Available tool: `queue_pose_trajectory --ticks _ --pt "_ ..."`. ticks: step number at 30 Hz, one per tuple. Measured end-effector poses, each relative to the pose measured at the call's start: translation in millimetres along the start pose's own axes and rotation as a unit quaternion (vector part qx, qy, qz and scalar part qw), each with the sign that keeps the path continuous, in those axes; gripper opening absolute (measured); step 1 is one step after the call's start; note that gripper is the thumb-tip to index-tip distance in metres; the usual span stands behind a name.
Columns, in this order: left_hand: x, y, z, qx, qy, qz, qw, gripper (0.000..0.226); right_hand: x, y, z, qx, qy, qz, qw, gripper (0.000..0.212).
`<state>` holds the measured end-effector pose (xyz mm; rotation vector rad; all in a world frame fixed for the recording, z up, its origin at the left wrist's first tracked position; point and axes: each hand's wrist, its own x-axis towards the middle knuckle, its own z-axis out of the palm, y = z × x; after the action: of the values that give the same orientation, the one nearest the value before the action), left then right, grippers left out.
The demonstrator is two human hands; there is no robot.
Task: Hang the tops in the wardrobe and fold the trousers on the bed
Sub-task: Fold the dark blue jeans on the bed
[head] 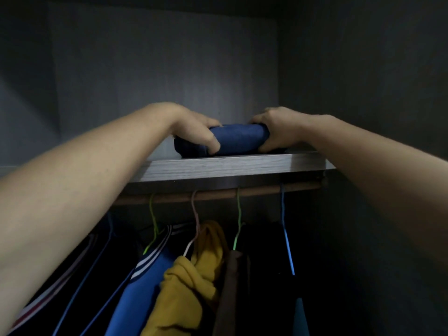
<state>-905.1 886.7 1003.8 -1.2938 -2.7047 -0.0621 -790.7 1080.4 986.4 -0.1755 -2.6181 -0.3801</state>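
The trousers (238,139), folded into a thick dark blue bundle, lie at the centre of the frame on the front part of the shelf (242,167), just behind its pale wood-grain edge. The left grip (196,128) clasps the bundle's left end, fingers curled down over the front face. The right grip (276,129) clasps the right end, fingers over the top and thumb at the lower front. Both bare forearms reach up from the lower corners of the frame.

Under the shelf runs a brown rail (218,195). From it hang four wire hangers: a green hanger (153,221), a pink hanger (196,214), a second green one (238,214) and a blue hanger (286,229) towards the right. In the lower middle, a yellow top (194,275) hangs bunched on the pink hanger, touching a blue top (143,287) with a striped collar on its left and a brown garment (230,287) on its right. Dark clothes fill the lower left and the space under the blue hanger; their detail is lost in shadow. The wardrobe's grey back wall (157,69) fills the upper frame.
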Motion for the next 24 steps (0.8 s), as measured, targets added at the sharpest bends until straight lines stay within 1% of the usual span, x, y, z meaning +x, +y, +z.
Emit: queue_pose_trajectory --ticks 2,5,7,9,11,13,15,19,22,24 --pt "-5 13 -4 0.027 -0.048 -0.060 0.997 0.064 -5 1 1 0.005 0.010 -0.007 1.000 0.054" --pt "-3 28 -9 0.058 -0.062 -0.103 0.991 0.054 -13 7 -7 0.022 0.007 0.001 1.000 0.060" --pt "4 34 -12 0.031 -0.073 -0.092 0.993 0.055 -19 14 -14 0.006 0.021 0.017 1.000 0.066" --pt "14 39 -12 -0.010 -0.077 -0.064 0.995 0.059 -25 23 -17 -0.029 0.035 0.056 0.997 0.069" --pt "29 46 -7 -0.030 -0.061 -0.032 0.997 0.061 -30 35 -15 -0.051 0.035 0.100 0.993 0.062" --pt "45 54 -1 -0.012 -0.051 -0.014 0.999 0.064 -32 47 -9 -0.024 0.018 0.127 0.991 0.053" --pt "62 62 3 -0.004 -0.057 -0.009 0.998 0.068 -34 57 2 0.008 -0.016 0.141 0.990 0.050" --pt "90 70 -2 -0.014 -0.097 -0.010 0.995 0.071 -32 72 24 0.086 -0.081 0.180 0.976 0.070" --pt "102 73 -7 -0.006 -0.117 -0.012 0.993 0.071 -27 79 33 0.124 -0.098 0.192 0.969 0.073" --pt "107 74 -8 0.010 -0.115 -0.008 0.993 0.072 -25 80 35 0.134 -0.098 0.201 0.965 0.074"
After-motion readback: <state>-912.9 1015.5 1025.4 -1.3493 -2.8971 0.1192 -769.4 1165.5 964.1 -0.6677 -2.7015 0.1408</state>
